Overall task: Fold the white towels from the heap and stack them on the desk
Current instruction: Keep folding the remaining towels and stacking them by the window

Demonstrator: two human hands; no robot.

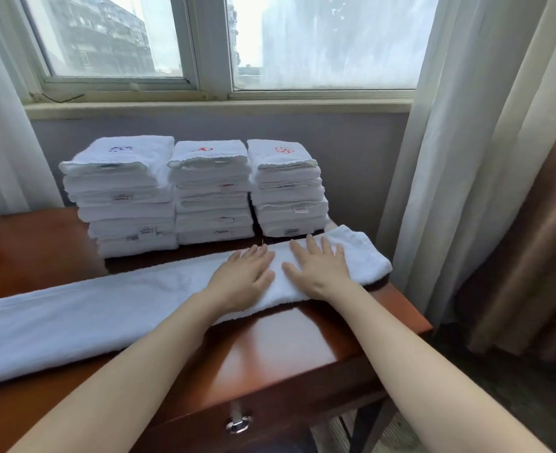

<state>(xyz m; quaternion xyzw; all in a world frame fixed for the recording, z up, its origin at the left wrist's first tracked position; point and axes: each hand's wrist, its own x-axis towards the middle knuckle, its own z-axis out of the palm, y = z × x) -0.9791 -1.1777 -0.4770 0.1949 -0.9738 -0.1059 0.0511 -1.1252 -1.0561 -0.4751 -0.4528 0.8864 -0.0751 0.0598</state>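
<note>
Long white towel (pixel 106 308) lies folded into a narrow strip across the reddish-brown wooden desk (pixel 270 348), running from the near left edge of the view up to the far right corner of the desk, where its end slightly overhangs. Left hand (pixel 242 277) rests flat on the strip, palm down, fingers straight and together, gripping nothing. Right hand (pixel 320 268) lies just beside it, toward the towel's right end, also flat, fingers straight and slightly spread, nothing held. Thumbs nearly meet (small gap of towel between them).

Behind the strip, at the back of the desk against the wall, three stacks of folded white towels stand side by side: left stack (pixel 123 197) with a blue emblem on top, middle stack (pixel 211 194) with a red emblem, right stack (pixel 286 188) also red. Small labels show on several folded edges, text unreadable. Left stack leans a bit.

Metal drawer pull (pixel 237 420) on the desk front. Window (pixel 204 40) above, white curtains (pixel 450 158) both sides, brown drape (pixel 538 223) far right.
</note>
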